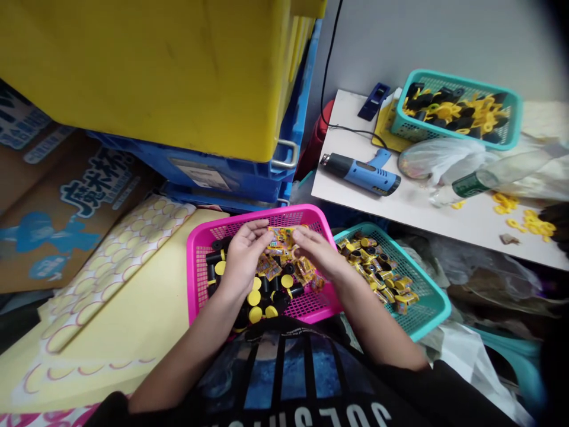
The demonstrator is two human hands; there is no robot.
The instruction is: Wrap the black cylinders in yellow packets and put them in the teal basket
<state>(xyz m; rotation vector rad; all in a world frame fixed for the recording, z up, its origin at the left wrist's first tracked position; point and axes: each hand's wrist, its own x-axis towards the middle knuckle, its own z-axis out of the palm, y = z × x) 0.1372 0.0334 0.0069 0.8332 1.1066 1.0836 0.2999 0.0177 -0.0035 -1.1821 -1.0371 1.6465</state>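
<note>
My left hand (243,255) and my right hand (319,252) are both above the pink basket (192,267). Between them they pinch a small yellow printed wrapper (281,236), one end in each hand's fingers. In the basket below lie black cylinders with yellow round caps (255,298), mostly under my left wrist. More printed wrappers (270,268) are heaped beneath my fingers and towards my right hand. To the right, a teal basket (433,296) holds several wrapped yellow-and-black cylinders (373,261).
A blue heat gun (362,173) with a cable lies on the white table (444,219). Behind it stands another teal basket (457,77) of black and yellow parts. A clear bottle (475,182) and loose yellow pieces (536,224) lie nearby. Yellow and blue crates (213,175) rise ahead.
</note>
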